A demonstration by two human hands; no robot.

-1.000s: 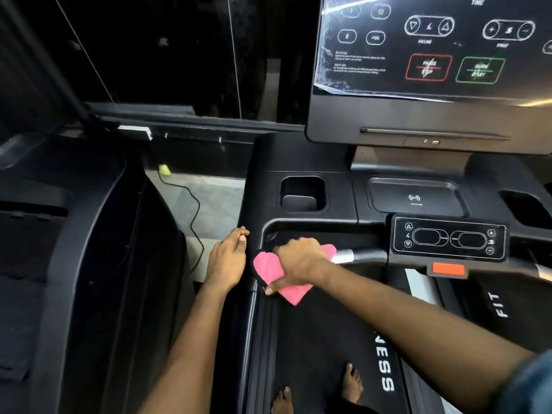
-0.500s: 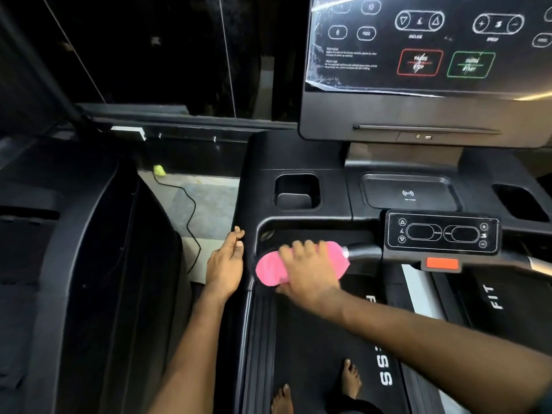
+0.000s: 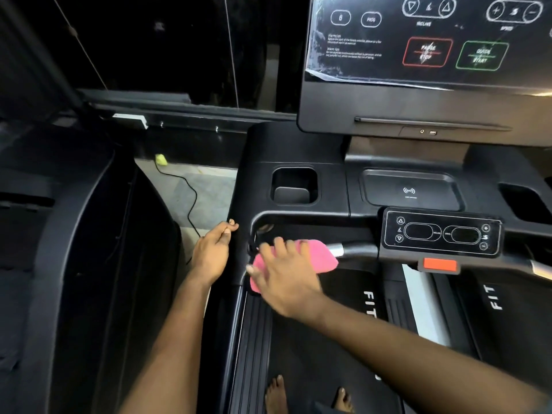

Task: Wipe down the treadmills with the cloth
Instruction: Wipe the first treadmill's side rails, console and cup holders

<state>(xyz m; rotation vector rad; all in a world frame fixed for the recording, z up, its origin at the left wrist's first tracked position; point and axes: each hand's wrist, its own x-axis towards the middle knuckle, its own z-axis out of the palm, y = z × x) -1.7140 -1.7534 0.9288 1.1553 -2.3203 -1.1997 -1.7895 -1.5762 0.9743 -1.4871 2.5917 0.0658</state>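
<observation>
I stand on a black treadmill [image 3: 295, 138] with a big console screen [image 3: 418, 40] above. A pink cloth [image 3: 316, 253] lies over the left end of the front handlebar [image 3: 355, 249]. My right hand [image 3: 286, 276] presses flat on the cloth with fingers spread, covering its left half. My left hand [image 3: 213, 249] rests on the outer left edge of the console frame, fingers loosely curled and holding nothing.
A small control panel [image 3: 442, 233] with a red stop tab [image 3: 440, 264] sits right of the cloth. A cup holder [image 3: 294, 185] and a charging tray [image 3: 409, 189] lie behind it. A second treadmill [image 3: 74, 234] stands on the left, with a cable [image 3: 191, 198] on the floor between.
My right hand went from gripping the cloth below the bar to pressing it flat on top of the handlebar and sliding left. The left hand stayed on the console edge.
</observation>
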